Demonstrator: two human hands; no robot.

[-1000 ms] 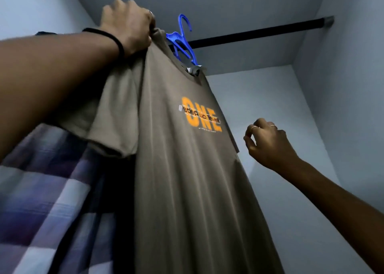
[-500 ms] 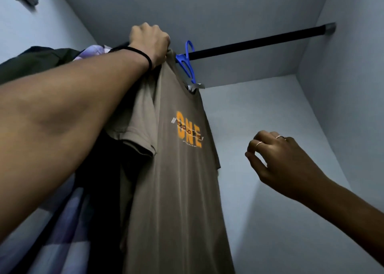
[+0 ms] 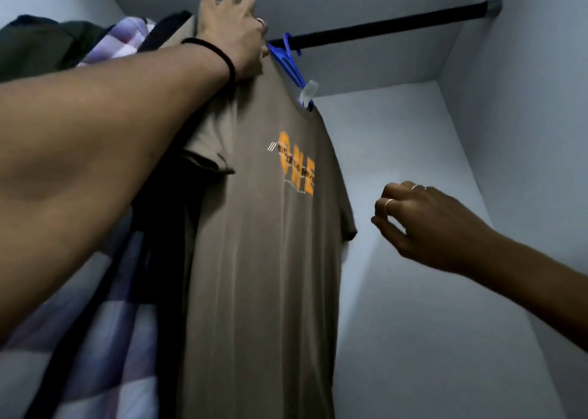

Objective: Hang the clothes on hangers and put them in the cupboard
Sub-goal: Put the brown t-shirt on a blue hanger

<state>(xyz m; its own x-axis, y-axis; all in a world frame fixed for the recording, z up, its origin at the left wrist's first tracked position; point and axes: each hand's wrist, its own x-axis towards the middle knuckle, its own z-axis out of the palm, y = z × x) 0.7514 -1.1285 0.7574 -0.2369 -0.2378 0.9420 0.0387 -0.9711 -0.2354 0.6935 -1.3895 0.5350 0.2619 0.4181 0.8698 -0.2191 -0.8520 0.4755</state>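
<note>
T-shirt: the brown T-shirt (image 3: 273, 259) with orange print hangs mid-frame on a blue hanger (image 3: 290, 61).
Hanger: its hook sits on the black rail (image 3: 381, 30) running to the upper right.
Left hand: the left hand (image 3: 234, 27), fingers spread wide, rests at the shirt's shoulder, top centre.
Right hand: the right hand (image 3: 423, 224), loosely curled and holding nothing, floats right of the shirt, apart from it.
Neighbours: a checked shirt (image 3: 105, 339) and dark clothes (image 3: 47, 45) hang at left.
Cupboard: pale cupboard walls (image 3: 525, 164) all around.

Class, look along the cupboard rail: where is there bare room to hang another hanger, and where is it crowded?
Free: the rail from the blue hanger to the right wall. Crowded: left of the brown T-shirt, where the checked shirt and dark clothes hang packed together.
</note>
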